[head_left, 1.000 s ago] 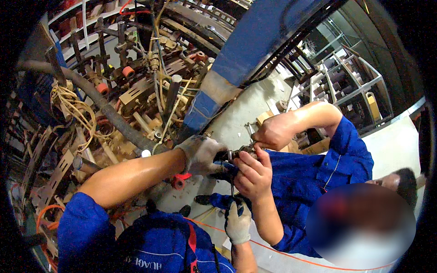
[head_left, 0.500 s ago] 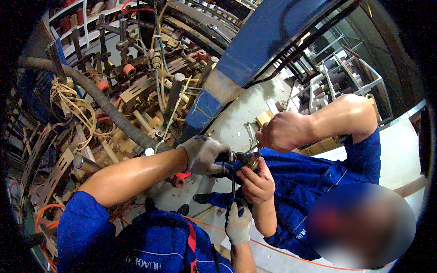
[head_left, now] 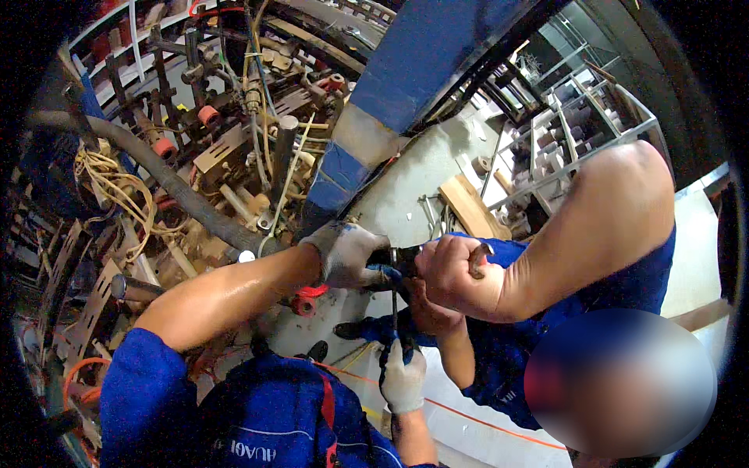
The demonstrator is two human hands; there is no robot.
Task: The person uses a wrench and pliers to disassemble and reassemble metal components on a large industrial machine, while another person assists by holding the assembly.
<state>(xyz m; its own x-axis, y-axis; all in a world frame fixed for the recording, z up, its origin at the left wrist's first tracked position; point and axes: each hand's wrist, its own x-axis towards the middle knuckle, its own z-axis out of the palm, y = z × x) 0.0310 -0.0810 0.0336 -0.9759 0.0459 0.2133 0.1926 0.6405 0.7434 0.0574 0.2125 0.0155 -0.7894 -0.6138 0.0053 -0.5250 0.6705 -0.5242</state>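
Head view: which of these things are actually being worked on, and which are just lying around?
In hand:
- left hand gripping the dark fitting
- right hand around the thin dark rod
- co-worker's hand holding the rusty hooked tool

Lying about:
- thick grey hose
- yellowish cord tangle
- wooden plank
- metal rack

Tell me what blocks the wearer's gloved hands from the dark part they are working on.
Nothing blocks the left hand: it already grips the dark part. The right hand holds a thin rod below it. A co-worker's bare fist crowds the part's right side.
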